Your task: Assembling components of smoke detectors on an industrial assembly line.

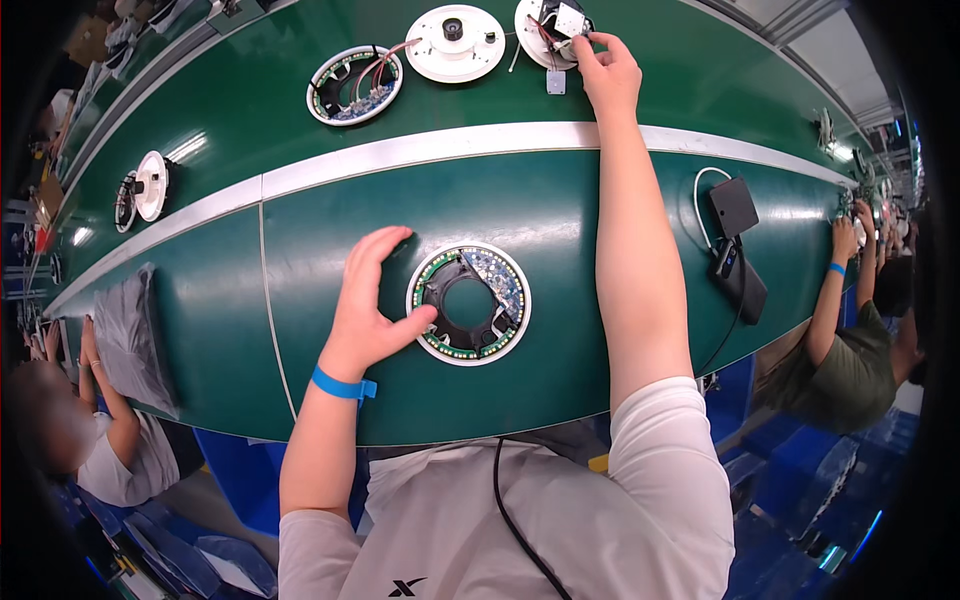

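Note:
A round LED ring assembly point(470, 352) with a white rim, a blue circuit board and a black centre lies flat in front of me. My left hand point(372, 310), a blue band on its wrist, is beside it with fingers spread. The thumb reaches over the ring's left edge; whether it touches cannot be told. My right hand point(608, 75) is stretched far forward, thumb and fingers pinched on the edge of a white round base point(532, 38) carrying black parts and wires. A small grey square piece point(556, 82) hangs below that base.
Beyond a white rail point(420, 150) lie another white disc point(455, 62) and a wired LED ring point(318, 95). A black box point(735, 207) with a white cable and a black device point(740, 280) lie right. A grey plastic bag point(135, 335) lies left. People work at both sides.

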Demonstrator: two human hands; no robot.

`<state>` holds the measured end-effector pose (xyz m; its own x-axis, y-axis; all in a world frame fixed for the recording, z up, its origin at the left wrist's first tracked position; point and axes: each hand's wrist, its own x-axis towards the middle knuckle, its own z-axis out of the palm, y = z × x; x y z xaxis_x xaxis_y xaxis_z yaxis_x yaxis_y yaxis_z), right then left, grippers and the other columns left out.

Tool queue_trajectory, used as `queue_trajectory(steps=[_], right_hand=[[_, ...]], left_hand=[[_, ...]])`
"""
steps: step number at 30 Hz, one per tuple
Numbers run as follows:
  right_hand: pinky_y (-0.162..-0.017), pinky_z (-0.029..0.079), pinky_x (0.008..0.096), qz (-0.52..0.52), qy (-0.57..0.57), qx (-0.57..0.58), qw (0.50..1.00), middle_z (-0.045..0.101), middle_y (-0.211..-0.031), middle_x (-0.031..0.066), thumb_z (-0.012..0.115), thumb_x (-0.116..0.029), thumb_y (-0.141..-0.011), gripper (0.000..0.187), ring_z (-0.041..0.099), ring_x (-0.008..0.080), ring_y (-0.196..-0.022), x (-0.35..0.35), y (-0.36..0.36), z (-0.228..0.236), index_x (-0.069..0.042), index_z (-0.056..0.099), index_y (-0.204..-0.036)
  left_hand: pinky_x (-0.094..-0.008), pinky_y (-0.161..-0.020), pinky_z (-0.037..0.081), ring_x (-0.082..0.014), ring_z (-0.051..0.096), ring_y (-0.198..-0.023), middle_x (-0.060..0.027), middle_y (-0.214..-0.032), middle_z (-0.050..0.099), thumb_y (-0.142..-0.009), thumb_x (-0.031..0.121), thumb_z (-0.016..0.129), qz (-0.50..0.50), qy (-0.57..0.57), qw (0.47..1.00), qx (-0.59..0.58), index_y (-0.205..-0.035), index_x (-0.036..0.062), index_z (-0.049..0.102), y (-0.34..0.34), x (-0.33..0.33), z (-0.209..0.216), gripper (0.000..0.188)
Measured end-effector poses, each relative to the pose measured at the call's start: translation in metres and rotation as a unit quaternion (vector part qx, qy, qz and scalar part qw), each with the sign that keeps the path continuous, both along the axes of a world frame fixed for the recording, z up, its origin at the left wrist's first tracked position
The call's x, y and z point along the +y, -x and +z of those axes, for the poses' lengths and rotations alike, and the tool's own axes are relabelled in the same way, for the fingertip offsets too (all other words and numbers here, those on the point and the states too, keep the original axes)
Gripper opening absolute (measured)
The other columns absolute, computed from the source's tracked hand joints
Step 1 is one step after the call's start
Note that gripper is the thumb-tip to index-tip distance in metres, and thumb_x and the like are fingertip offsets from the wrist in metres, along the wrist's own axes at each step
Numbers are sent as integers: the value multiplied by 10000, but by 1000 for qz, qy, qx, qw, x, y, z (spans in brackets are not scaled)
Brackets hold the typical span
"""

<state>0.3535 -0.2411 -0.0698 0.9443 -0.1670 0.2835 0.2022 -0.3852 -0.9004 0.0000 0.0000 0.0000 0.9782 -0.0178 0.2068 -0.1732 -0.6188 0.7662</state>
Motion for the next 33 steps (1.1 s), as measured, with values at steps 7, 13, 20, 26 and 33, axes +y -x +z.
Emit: queue_trajectory(steps=[7,13,20,26,33], right_hand=[[-607,518,284,77,42,-54,995,668,-649,29,834,-354,-798,439,632,123,-595,16,1,-2,-40,742,-1090],[-590,506,275,83,84,-112,987,638,-635,30,805,-264,-824,295,606,106,-582,27,11,-2,-27,747,-989],[-546,440,213,154,-134,0,979,676,-774,24,668,-98,-968,155,578,64,-623,6,37,0,30,711,-1045],[-506,378,207,181,-176,19,967,651,-819,48,609,-60,-1002,168,504,60,-563,-8,105,6,57,662,-1110],[-498,367,207,264,-137,26,954,644,-815,74,601,-76,-1003,227,495,67,-547,-23,166,10,72,608,-1174]], left_hand=[[-374,-1047,425,-289,569,-1193,-151,-1254,607,-794,136,704,29,110,993,-43,-1283,4,569,-23,21,-14,524],[-302,-936,417,-194,542,-1073,-104,-1200,593,-899,169,673,28,150,988,-35,-1191,-16,611,-45,25,-22,351],[-252,-753,449,-132,576,-869,-46,-1000,642,-872,-4,670,99,128,980,-117,-1085,16,650,-91,23,-29,216],[-318,-821,512,-224,632,-958,-107,-1088,651,-911,-35,624,62,102,966,-229,-1189,18,657,-133,14,-34,284],[-450,-1015,464,-324,609,-1112,-110,-1126,683,-885,169,741,-11,10,939,-344,-1190,55,692,-164,12,-40,329]])
